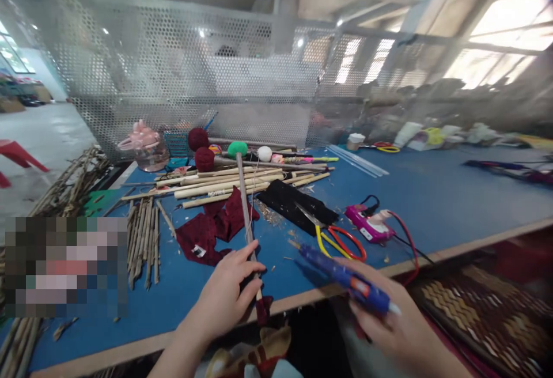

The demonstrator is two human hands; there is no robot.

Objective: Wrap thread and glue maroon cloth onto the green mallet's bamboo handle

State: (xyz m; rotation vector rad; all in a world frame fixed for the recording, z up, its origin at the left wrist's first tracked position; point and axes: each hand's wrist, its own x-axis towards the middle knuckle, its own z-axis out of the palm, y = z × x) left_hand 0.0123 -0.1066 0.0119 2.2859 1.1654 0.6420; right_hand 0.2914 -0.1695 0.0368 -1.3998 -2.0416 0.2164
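My left hand [228, 297] is closed around the lower end of a long thin stick [244, 199]. The stick runs away from me and ends in a green ball head [237, 148]. A scrap of dark red cloth [263, 309] hangs at the stick's near end, just past my fingers. My right hand [389, 326] grips a blue hot glue gun [345, 277], its nozzle pointing left toward the stick and hovering over the blue table [432, 193]. Dark red cloth pieces [216, 225] lie just beyond my left hand.
Long pale sticks [242, 185] lie across the middle; short twigs [144, 234] are bundled at left. Scissors with red and yellow handles [337, 239], a black cloth [294, 205] and a pink glue gun [369, 225] sit right of centre. A perforated metal screen [194, 78] backs the table.
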